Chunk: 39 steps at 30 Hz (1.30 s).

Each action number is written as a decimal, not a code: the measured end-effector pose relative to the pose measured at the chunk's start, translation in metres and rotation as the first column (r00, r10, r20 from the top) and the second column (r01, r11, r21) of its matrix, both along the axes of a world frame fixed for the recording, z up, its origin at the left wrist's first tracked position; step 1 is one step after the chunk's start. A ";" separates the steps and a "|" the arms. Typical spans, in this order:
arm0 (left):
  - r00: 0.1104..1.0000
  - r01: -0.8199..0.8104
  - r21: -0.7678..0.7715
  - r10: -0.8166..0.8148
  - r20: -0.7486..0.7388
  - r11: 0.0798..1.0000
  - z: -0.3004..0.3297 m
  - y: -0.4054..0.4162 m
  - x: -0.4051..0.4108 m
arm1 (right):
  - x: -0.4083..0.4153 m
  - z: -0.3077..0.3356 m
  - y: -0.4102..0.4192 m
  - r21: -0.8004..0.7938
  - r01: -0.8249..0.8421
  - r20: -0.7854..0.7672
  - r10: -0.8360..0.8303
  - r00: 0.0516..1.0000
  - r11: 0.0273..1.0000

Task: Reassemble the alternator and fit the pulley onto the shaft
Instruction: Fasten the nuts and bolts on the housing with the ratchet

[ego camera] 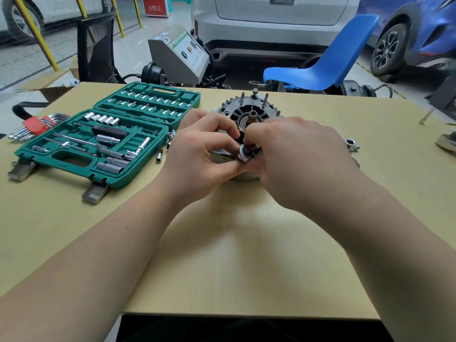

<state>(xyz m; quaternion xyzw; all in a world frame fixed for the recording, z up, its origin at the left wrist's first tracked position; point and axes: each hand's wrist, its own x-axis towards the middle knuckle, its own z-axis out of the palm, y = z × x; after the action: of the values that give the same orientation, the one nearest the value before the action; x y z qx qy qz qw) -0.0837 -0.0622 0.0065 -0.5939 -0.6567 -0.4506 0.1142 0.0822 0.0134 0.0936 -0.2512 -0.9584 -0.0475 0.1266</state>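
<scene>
Only the head cam to go on, so here's what I've got. The alternator [249, 114] sits on the tan table [222, 255] right behind the hands, shaft [252, 117] pointing up out of the bearing, a few long studs standing at its far edge. No pulley on that shaft yet, and I honestly can't pick out the pulley anywhere for sure.

Both hands are bunched together just in front of the housing. My left hand [197, 154] has its fingers curled and is pinching a small round silver tool head [247, 153], looks like a ratchet or socket driver end, hard to say. My right hand [296, 154] is curled over the same piece from the other side, so both are gripping it. What's under the palms is hidden.

Off to the right there's a loose nut-like piece [351, 145] lying on the table, well apart from the alternator. The green socket set [108, 139] is open on the left, with a couple of loose sockets [160, 154] beside it and a red hex key set [37, 124] further out.

What worries me: if the socket isn't seated square, it could slip and round the fastener. And that loose piece near the table's right side could get knocked off by an elbow.
</scene>
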 end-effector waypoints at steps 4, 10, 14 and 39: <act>0.999 -0.013 -0.003 0.013 -0.044 1.000 0.002 -0.001 0.002 | 0.000 -0.001 0.000 -0.031 0.020 0.009 -0.020 1.000 0.999; 0.999 -0.004 -0.009 0.004 -0.036 1.000 0.000 0.000 0.000 | -0.001 -0.009 -0.003 -0.072 0.029 -0.040 -0.032 0.999 0.997; 1.000 0.004 0.007 -0.004 -0.016 1.000 -0.001 0.001 0.000 | 0.000 -0.002 0.000 -0.020 0.002 -0.004 -0.002 1.000 1.000; 0.999 0.022 0.013 -0.022 -0.044 1.000 -0.001 0.001 -0.003 | -0.003 -0.011 -0.003 -0.065 0.025 -0.036 -0.027 0.999 0.998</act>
<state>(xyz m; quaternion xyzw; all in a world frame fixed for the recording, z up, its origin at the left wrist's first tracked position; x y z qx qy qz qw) -0.0867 -0.0608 0.0056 -0.6100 -0.6445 -0.4431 0.1274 0.0795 0.0104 0.0828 -0.2685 -0.9536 -0.0136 0.1353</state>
